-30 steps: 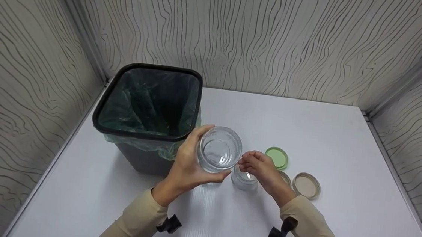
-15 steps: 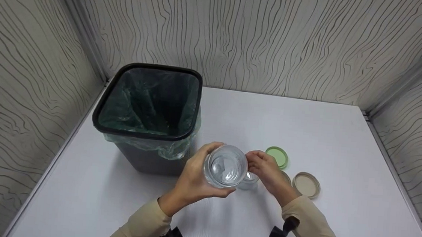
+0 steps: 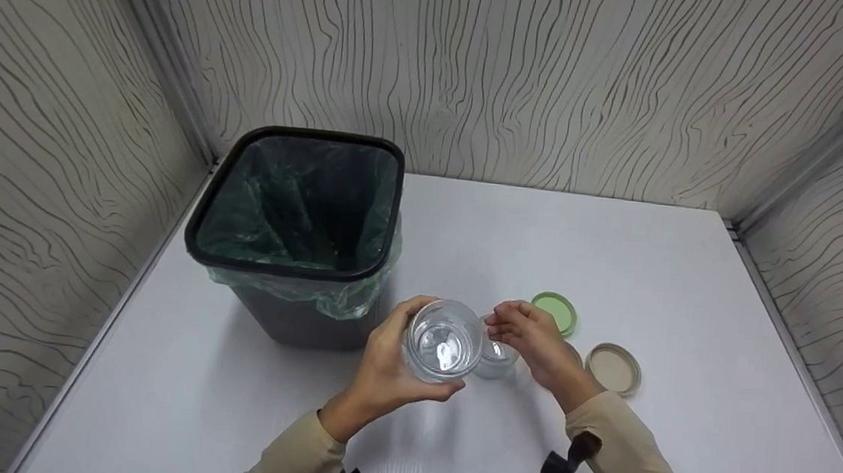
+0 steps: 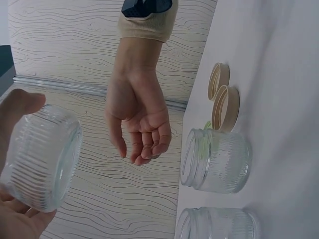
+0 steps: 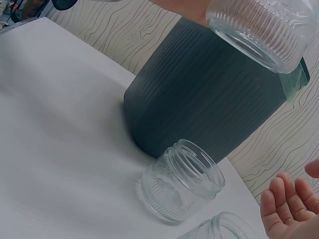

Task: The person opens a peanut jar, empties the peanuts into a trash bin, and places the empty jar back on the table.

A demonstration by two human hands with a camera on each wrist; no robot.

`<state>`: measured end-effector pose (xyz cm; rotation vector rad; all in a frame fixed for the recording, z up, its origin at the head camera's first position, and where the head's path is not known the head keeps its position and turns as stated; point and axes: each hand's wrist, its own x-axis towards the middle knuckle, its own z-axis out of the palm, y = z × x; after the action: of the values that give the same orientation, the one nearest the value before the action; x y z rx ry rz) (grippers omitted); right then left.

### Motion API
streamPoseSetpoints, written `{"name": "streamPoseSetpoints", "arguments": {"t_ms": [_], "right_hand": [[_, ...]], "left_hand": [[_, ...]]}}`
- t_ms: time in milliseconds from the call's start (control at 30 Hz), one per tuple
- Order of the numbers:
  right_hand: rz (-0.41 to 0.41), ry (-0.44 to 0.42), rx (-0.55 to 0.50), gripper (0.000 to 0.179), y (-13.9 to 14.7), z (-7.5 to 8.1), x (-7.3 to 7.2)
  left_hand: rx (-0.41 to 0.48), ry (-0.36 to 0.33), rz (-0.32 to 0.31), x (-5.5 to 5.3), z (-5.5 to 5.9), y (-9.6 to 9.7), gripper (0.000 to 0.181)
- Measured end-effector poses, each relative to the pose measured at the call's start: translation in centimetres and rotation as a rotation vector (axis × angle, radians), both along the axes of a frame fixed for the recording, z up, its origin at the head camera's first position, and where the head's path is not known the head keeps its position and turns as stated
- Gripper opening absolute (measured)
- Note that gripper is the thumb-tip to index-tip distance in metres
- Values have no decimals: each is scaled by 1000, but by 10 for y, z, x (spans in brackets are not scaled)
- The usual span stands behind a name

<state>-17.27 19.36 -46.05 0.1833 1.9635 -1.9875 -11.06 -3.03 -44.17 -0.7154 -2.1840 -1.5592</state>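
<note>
My left hand [image 3: 389, 365] grips a clear ribbed glass jar [image 3: 445, 344] around its side, above the table, with its open mouth facing the head camera. The same held jar [image 4: 45, 159] shows lidless at the left of the left wrist view. To its right, my right hand [image 3: 537, 343] hovers with fingers loosely curled and nothing in them. Under the hands, two more open glass jars stand on the table: one jar [image 4: 219, 162] nearer the lids, another jar [image 5: 182, 184] nearer the bin. The held jar hides one of them in the head view.
A dark bin [image 3: 303, 310] lined with a green bag stands on the left of the white table [image 3: 688, 287]. Right of the jars lie a green lid [image 3: 555, 312] and two beige lids, one beige lid [image 3: 613, 369] in plain sight and the other partly behind my right wrist.
My left hand has brought the held jar down and to the right, toward the front of the table, away from the bin. The right hand has shifted slightly right.
</note>
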Motion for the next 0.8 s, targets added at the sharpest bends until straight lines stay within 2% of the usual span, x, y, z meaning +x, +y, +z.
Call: {"name": "streamPoseSetpoints", "arguments": {"t_ms": [267, 533, 800], "right_hand": [[-10, -11, 16, 19, 0, -1, 0], [-5, -11, 21, 22, 0, -2, -1], [-5, -13, -13, 14, 1, -3, -1]], "left_hand": [[-3, -67, 29, 5, -19, 3, 90], [37, -197, 3, 12, -33, 3, 91], [10, -216, -4, 19, -44, 4, 91]]}}
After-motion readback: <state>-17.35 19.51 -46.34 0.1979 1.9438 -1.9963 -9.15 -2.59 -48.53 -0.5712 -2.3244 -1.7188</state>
